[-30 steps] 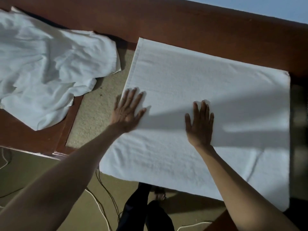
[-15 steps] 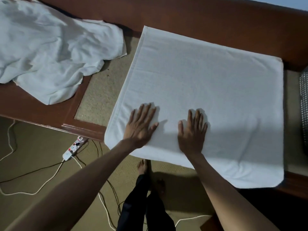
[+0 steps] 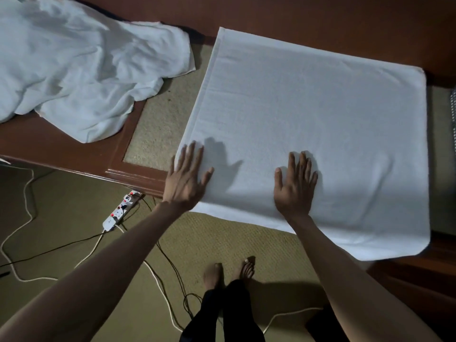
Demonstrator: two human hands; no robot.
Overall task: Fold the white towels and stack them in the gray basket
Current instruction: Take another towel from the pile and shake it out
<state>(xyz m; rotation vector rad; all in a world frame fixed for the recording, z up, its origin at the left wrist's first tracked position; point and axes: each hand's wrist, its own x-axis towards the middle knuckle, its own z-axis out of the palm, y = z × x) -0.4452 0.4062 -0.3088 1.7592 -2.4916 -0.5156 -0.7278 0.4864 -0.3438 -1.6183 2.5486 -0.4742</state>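
A person's bare feet stand on olive carpet at 6 o'clock, with a white power strip and trailing cords on the floor toward 8 o'clock. Beyond them, the left hand lays straight, spread fingers on the near-left corner of a white towel, while the right hand, fingers equally straight and flat, presses the towel near its front edge. The towel lies smoothed across a brown wooden surface from centre to 3 o'clock, its near edge overhanging. A crumpled heap of white towels rests at 10 o'clock.
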